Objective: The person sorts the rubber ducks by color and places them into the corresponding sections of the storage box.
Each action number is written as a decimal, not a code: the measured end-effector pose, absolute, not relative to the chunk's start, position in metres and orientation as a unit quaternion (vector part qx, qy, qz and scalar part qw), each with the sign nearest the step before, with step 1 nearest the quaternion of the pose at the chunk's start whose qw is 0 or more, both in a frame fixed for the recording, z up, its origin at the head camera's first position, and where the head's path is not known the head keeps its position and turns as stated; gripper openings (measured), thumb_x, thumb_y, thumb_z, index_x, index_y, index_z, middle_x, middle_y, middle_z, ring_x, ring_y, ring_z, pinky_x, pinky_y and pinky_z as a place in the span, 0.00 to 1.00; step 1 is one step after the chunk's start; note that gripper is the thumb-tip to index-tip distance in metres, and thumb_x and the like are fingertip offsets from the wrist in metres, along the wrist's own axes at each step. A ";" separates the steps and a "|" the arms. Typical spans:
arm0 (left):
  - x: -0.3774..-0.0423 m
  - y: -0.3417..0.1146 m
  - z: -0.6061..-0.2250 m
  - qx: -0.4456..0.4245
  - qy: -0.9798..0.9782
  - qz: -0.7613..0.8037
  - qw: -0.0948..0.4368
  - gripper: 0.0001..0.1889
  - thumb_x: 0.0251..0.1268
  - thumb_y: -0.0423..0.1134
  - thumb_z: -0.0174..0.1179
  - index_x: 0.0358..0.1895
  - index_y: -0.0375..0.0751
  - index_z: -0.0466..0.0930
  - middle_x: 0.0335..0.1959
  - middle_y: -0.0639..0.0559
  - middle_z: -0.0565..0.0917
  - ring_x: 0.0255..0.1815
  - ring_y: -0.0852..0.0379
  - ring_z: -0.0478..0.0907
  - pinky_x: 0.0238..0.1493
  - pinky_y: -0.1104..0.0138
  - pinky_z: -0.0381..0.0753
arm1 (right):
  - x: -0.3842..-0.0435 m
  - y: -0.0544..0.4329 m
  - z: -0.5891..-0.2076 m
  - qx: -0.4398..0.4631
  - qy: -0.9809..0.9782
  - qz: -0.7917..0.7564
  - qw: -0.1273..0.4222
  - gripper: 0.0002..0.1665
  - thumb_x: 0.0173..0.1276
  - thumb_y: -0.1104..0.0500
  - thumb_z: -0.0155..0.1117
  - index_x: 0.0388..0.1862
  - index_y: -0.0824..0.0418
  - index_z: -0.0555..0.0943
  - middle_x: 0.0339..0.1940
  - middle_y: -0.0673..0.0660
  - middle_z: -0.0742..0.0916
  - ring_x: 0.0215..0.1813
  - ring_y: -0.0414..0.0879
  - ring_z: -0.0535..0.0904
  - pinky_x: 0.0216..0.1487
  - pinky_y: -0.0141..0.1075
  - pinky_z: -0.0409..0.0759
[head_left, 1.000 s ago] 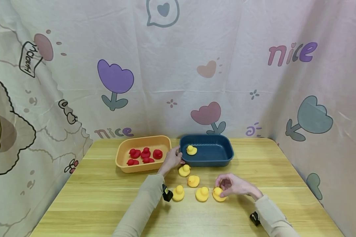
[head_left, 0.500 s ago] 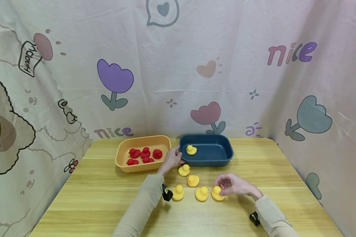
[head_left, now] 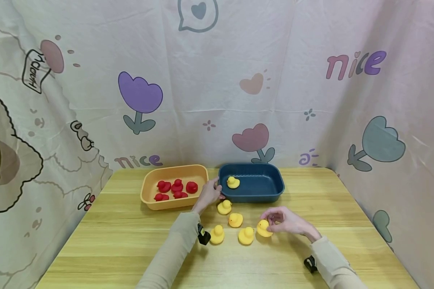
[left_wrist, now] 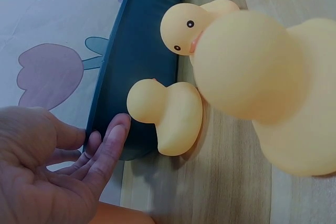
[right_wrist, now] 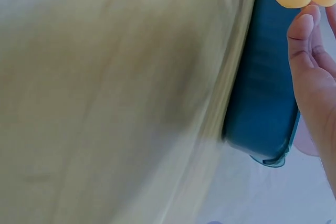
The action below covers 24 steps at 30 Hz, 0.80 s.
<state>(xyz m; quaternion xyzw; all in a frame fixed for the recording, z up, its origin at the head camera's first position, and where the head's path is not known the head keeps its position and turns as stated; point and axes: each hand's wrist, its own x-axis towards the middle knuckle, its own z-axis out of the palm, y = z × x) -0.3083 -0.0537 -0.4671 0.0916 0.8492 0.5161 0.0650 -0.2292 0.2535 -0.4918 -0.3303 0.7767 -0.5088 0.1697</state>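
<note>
The person's right grip has thumb and fingers closed in a pinch on a yellow duck, which sits at the grip's left end; from here I can't make out whether it clears the desk. Just left of that grip, a little nearer the person, stands a second duck. Farther left in about the same line is a third duck, beside the black camera on the left sleeve. A fourth duck lies left of the right grip and slightly farther off.

The left grip has hold of the blue bin at its left end, thumb at the rim and fingers against the wall. A fifth duck stands close by that grip, on its near right, in front of the bin. Inside the bin, a short way right of the left grip, sits a sixth duck. On that grip's left is an orange bin with five red ducks in it. Beyond both grips hangs a printed curtain.
</note>
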 end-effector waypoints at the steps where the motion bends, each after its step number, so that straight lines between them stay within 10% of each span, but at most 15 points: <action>1: -0.308 -0.054 -0.467 0.090 0.849 0.517 0.066 0.27 0.78 0.30 0.48 0.77 0.29 0.57 0.33 0.39 0.79 0.37 0.39 0.89 0.42 0.54 0.89 | -0.230 0.253 -0.491 -0.333 0.776 -0.509 0.164 0.18 0.64 0.68 0.68 0.53 0.71 0.80 0.38 0.70 0.83 0.38 0.34 0.76 0.41 0.27 0.80; 24: -0.310 -0.053 -0.468 0.086 0.848 0.518 0.069 0.28 0.78 0.30 0.48 0.77 0.29 0.57 0.30 0.42 0.77 0.36 0.41 0.89 0.37 0.54 0.87 | -0.260 0.239 -0.451 -0.351 0.784 -0.502 0.098 0.16 0.65 0.69 0.69 0.52 0.67 0.82 0.39 0.66 0.84 0.37 0.41 0.77 0.37 0.28 0.80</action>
